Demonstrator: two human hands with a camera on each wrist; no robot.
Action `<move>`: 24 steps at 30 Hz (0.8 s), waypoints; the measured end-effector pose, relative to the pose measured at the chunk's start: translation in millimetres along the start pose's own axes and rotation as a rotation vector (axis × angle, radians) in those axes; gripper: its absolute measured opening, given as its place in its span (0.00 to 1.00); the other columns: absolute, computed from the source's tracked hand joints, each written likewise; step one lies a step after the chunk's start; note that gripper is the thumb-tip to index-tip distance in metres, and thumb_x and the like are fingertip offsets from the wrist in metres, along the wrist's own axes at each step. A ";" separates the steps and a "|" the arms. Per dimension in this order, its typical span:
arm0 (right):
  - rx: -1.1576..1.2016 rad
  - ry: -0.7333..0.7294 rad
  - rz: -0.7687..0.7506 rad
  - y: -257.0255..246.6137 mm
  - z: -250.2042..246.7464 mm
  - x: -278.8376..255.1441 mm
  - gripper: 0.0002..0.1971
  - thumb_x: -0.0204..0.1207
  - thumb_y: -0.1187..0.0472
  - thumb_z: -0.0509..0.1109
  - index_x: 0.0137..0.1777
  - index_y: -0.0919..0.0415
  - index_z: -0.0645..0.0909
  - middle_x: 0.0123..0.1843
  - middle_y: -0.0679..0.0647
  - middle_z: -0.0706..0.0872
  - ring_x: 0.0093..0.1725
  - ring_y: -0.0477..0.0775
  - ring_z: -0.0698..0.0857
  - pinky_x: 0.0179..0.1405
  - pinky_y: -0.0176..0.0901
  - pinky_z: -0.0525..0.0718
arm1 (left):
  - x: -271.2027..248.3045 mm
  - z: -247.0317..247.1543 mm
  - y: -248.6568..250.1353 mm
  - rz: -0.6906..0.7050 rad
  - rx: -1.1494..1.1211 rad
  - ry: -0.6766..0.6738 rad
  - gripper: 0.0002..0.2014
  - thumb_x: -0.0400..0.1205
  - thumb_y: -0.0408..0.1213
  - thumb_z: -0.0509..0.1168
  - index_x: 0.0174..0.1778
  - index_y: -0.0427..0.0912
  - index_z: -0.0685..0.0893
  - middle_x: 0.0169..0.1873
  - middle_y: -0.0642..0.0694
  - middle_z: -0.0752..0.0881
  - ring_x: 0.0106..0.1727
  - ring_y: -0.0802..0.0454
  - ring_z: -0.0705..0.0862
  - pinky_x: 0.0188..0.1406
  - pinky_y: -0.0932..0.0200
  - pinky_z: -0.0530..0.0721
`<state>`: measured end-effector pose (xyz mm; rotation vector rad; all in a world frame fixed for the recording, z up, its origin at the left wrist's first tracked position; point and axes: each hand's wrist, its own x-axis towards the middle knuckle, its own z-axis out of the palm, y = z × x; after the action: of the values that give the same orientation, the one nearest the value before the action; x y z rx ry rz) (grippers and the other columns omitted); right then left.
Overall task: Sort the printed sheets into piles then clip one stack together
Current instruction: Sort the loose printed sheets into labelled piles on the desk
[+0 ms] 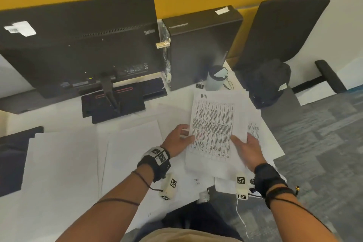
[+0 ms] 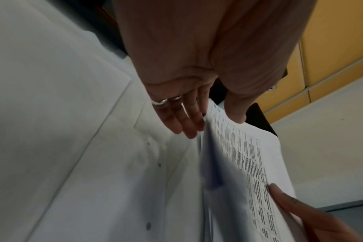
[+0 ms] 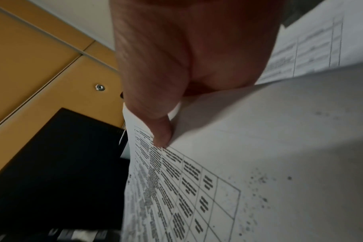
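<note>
I hold a stack of printed sheets (image 1: 213,129) with a dense table on top, lifted above the desk at centre right. My left hand (image 1: 179,139) pinches its left edge, thumb on top (image 2: 236,113) and fingers (image 2: 186,121) underneath. My right hand (image 1: 248,149) grips the lower right edge, thumb (image 3: 160,131) pressed on the printed table (image 3: 176,188). More printed sheets (image 1: 255,133) lie beneath on the desk. Piles of blank-looking sheets (image 1: 133,151) (image 1: 62,163) lie to the left. A black binder clip (image 1: 200,85) sits beside the bottle at the back.
A monitor (image 1: 78,45) seen from behind and its stand stand at the back left. A black computer case (image 1: 202,45) and a pale bottle (image 1: 216,78) are behind the sheets. An office chair (image 1: 279,45) with a dark bag is at right, over grey carpet.
</note>
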<state>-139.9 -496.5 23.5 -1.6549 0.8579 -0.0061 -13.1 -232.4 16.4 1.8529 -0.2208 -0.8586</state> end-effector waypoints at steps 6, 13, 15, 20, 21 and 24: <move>-0.188 0.065 0.066 23.0 -48.6 16.6 0.11 0.84 0.58 0.76 0.63 0.60 0.88 0.54 0.51 0.93 0.49 0.46 0.91 0.35 0.30 0.85 | 5.5 18.2 -13.5 -0.039 0.086 0.016 0.22 0.85 0.39 0.72 0.76 0.47 0.78 0.66 0.46 0.85 0.53 0.50 0.84 0.60 0.54 0.85; -0.504 0.379 0.135 37.7 -31.0 31.2 0.37 0.72 0.58 0.84 0.79 0.61 0.71 0.74 0.66 0.80 0.72 0.72 0.79 0.73 0.69 0.80 | -8.0 -6.8 -34.4 -0.124 0.209 0.107 0.22 0.83 0.38 0.73 0.73 0.47 0.79 0.62 0.47 0.86 0.54 0.47 0.85 0.60 0.53 0.85; -0.601 0.417 0.048 29.0 -5.9 28.2 0.40 0.71 0.58 0.84 0.81 0.62 0.69 0.75 0.68 0.76 0.75 0.73 0.74 0.74 0.72 0.75 | -16.8 -20.5 -41.8 -0.122 0.288 0.126 0.23 0.83 0.40 0.73 0.74 0.45 0.78 0.63 0.46 0.85 0.57 0.45 0.86 0.62 0.52 0.85; -0.670 -0.156 -0.240 24.5 82.0 16.1 0.24 0.80 0.60 0.76 0.74 0.60 0.77 0.68 0.58 0.77 0.61 0.54 0.78 0.59 0.16 0.69 | -46.3 -61.1 -61.8 -0.173 0.546 0.209 0.37 0.78 0.53 0.76 0.81 0.49 0.70 0.72 0.46 0.77 0.74 0.41 0.76 0.75 0.44 0.77; -0.670 -0.249 -0.259 20.7 101.3 9.5 0.21 0.81 0.60 0.76 0.71 0.59 0.78 0.65 0.56 0.78 0.56 0.53 0.80 0.49 0.14 0.70 | -54.0 -68.6 -65.4 -0.211 0.609 0.221 0.43 0.75 0.56 0.77 0.84 0.49 0.66 0.75 0.45 0.73 0.76 0.39 0.73 0.76 0.42 0.76; -0.662 -0.412 -0.269 14.9 156.4 -11.7 0.18 0.80 0.62 0.77 0.68 0.58 0.80 0.60 0.55 0.81 0.50 0.55 0.83 0.43 0.19 0.74 | -80.5 -85.5 -76.9 -0.379 0.760 0.206 0.60 0.65 0.62 0.82 0.87 0.50 0.55 0.79 0.41 0.64 0.77 0.33 0.69 0.75 0.36 0.76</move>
<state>-86.7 -358.0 -29.3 -2.2701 0.3219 0.4607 -33.9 -94.0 4.5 2.7410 -0.0626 -0.8960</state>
